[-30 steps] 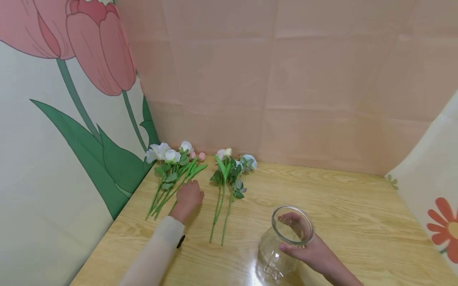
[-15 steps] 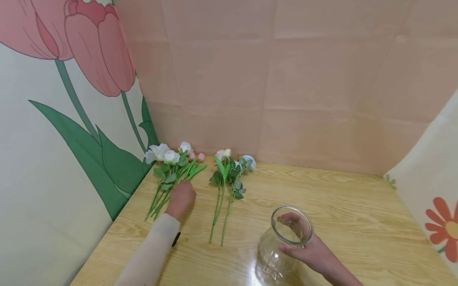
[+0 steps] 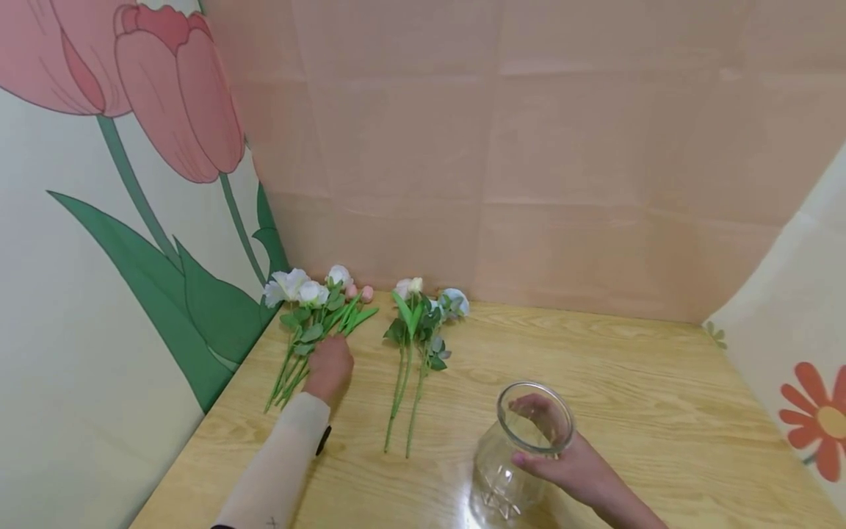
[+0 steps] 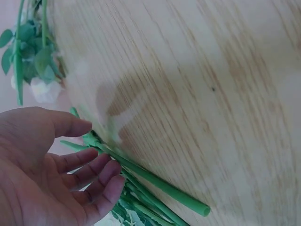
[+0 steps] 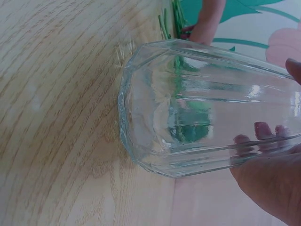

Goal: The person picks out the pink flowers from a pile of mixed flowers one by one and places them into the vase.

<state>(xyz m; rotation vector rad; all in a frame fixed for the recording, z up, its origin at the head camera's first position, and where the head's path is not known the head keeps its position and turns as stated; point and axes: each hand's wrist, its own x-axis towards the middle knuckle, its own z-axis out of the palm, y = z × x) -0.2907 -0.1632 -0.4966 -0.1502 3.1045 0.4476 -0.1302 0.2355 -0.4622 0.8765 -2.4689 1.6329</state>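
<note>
My right hand [image 3: 562, 455] grips a clear glass vase [image 3: 492, 463] round its neck, thumb on the near side and fingers behind the rim. Faceted sides and the vase's base [image 5: 129, 103] show in the right wrist view. At the left, my left hand [image 3: 330, 364] reaches over the stems of a group of white and pink artificial flowers [image 3: 312, 294]. Its fingers [image 4: 101, 176] are loosely bent, with a gap to the thumb, right at the green stems [image 4: 164, 188]. From the head view the back of the hand hides its fingertips.
Between the hands lies a second group of artificial flowers [image 3: 415, 316], pale pink, cream and light blue, stems pointing toward me. All rest on a wood-grain table [image 3: 628, 382]. A pinkish backdrop [image 3: 562, 147] stands behind it, with printed flower panels [image 3: 185, 110] at the sides.
My left hand has shifted left and slightly down, closer over the left group's stems. The right hand and vase hold their place; the view has turned slightly.
</note>
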